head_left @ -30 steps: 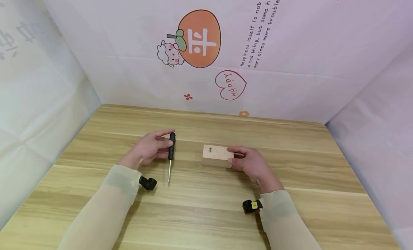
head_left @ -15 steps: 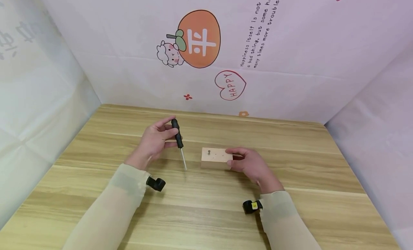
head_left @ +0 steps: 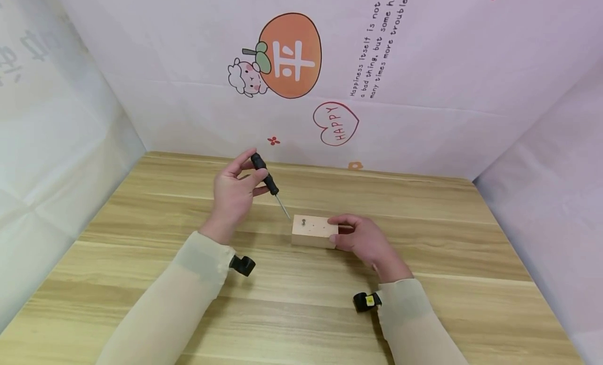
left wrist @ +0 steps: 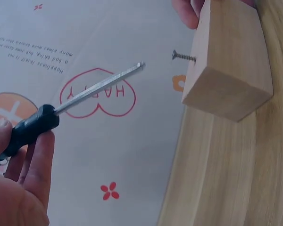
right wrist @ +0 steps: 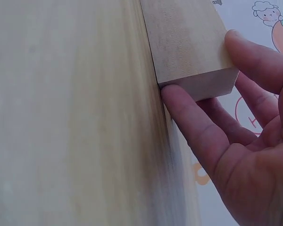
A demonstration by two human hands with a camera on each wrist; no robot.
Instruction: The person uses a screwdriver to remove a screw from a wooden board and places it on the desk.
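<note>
My left hand [head_left: 235,195] grips a screwdriver [head_left: 265,174] by its black handle. Its metal shaft [left wrist: 99,88] slants down to the right, the tip apart from the screw in the left wrist view. A pale wooden block [head_left: 313,233] lies on the table. Out of its top face near the left end stands a screw [left wrist: 183,56], threads partly showing, and a few small holes dot the rest of that face. My right hand [head_left: 369,244] holds the block at its right end, thumb and fingers around the edges [right wrist: 198,80].
The wood-grain table [head_left: 292,312] runs back to a white printed cloth [head_left: 188,103] hanging behind it. More white cloth [head_left: 542,161] closes off the right side, and the left side too. A black wrist camera [head_left: 242,265] sits on my left sleeve.
My left hand has moved right and away from me with the screwdriver, whose tip has swung toward the block's left end. The right hand and block have barely shifted.
</note>
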